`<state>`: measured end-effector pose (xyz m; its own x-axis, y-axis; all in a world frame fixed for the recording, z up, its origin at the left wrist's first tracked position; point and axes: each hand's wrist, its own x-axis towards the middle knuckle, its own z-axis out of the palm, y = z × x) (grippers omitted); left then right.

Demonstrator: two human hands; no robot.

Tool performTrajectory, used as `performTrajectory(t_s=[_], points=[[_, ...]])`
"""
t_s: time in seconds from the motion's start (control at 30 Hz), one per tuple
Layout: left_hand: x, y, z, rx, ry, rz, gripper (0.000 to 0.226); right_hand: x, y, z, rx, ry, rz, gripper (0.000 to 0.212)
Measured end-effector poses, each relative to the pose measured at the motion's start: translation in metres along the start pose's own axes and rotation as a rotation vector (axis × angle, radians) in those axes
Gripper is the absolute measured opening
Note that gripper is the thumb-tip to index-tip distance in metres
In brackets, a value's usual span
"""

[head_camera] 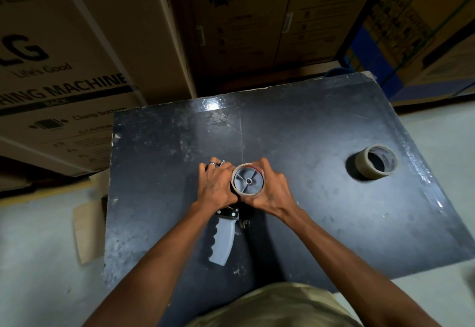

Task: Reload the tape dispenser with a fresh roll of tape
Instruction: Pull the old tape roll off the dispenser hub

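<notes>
A tape dispenser (223, 239) lies on the dark table (308, 198), its grey ribbed handle pointing toward me. Its grey spoked hub (248, 181) faces up with a thin cardboard core around it. My left hand (215, 185) grips the dispenser's front end beside the hub; a ring shows on one finger. My right hand (270, 188) curls round the right side of the core on the hub. A roll of tape (375, 161) lies on the table at the right, apart from both hands.
Large cardboard washing-machine boxes (77, 56) stand behind and left of the table. A flat piece of cardboard (87, 231) lies on the pale floor at the left. A blue rack upright (359, 26) rises at the back right.
</notes>
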<state>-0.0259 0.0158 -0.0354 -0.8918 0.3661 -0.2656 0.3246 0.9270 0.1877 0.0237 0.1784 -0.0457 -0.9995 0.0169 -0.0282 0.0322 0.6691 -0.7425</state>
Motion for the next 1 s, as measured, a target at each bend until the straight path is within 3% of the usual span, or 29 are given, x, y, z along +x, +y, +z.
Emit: performTrajectory(t_s=[0.1, 0.33, 0.57, 0.8, 1.0], points=[[0.000, 0.001, -0.001, -0.005, 0.010, 0.000, 0.038, 0.001, 0.000, 0.000, -0.001, 0.023, -0.013, 0.069], [0.001, 0.000, 0.002, 0.007, 0.009, -0.009, 0.050, 0.014, -0.003, -0.016, -0.012, -0.119, 0.016, 0.078], [0.001, 0.000, 0.005, -0.003, 0.041, -0.009, 0.039, -0.002, -0.003, -0.001, 0.007, -0.019, 0.031, 0.071], [0.000, 0.000, 0.005, -0.032, 0.040, -0.048, 0.070, 0.026, -0.013, -0.034, -0.043, -0.151, 0.094, 0.079], [-0.001, 0.002, 0.004, -0.043, 0.032, -0.071, 0.074, 0.010, -0.011, -0.028, 0.032, -0.110, 0.028, 0.079]])
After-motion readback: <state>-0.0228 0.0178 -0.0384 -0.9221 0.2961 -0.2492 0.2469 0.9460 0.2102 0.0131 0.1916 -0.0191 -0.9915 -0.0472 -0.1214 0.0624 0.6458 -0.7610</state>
